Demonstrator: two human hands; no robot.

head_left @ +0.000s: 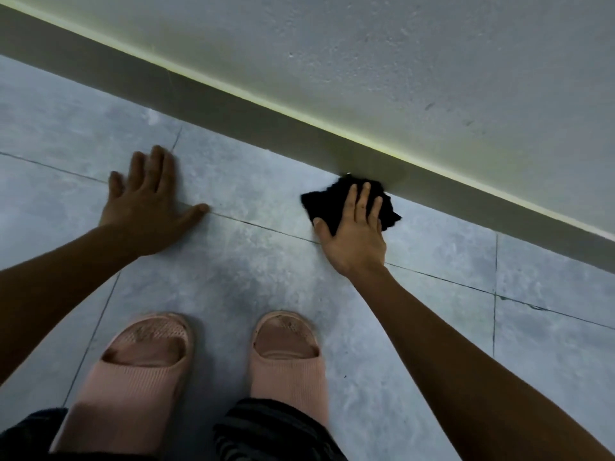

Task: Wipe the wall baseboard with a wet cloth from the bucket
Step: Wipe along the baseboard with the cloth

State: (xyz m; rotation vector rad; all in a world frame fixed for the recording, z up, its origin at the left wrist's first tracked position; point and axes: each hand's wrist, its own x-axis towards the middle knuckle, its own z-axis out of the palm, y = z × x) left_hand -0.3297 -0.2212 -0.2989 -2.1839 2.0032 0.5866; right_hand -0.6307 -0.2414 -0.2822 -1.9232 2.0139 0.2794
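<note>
A grey baseboard runs diagonally from upper left to lower right along the foot of the pale wall. A black cloth lies bunched where the floor meets the baseboard, its far edge touching the board. My right hand presses flat on the cloth with fingers spread over it. My left hand rests palm down on the floor tile to the left, fingers apart and holding nothing. No bucket is in view.
Grey floor tiles with dark grout lines cover the ground. My two feet in pink slippers stand at the bottom of the view, toes pointing toward the wall.
</note>
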